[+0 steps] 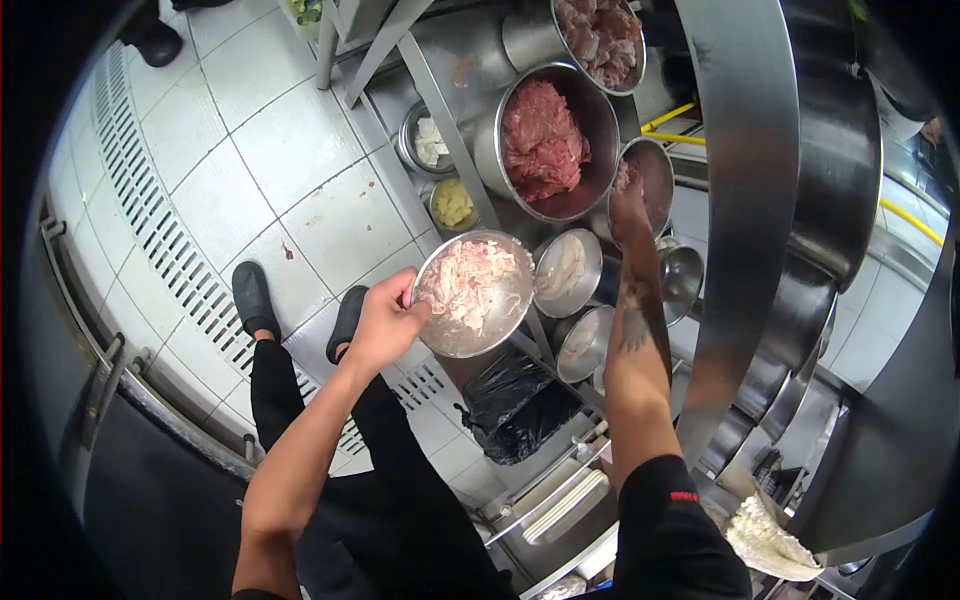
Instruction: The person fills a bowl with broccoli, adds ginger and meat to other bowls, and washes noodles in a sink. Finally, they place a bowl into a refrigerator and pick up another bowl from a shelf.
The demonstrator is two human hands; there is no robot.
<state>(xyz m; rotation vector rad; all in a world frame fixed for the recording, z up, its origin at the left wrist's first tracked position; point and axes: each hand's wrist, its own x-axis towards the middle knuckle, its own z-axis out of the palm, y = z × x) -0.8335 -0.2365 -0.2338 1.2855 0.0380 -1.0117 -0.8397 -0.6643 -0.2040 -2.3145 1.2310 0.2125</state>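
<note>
My left hand is closed on the rim of a shallow metal bowl, thumb over the edge. Thin strips of pale pink raw meat lie in this bowl, which is held out over the floor by the shelf. My right hand reaches into another metal bowl on the shelf. Its fingers look drawn together; pinkish bits show at the fingertips, but what they grip is not clear. Just left of it stands a deep metal pot with a large mass of red ground meat.
Metal bowls with pale contents stand beside the held bowl. Pots of yellow chunks and white pieces sit left. Meat pieces fill a back pot. A steel edge runs right of my right arm; a black plastic bag lies below.
</note>
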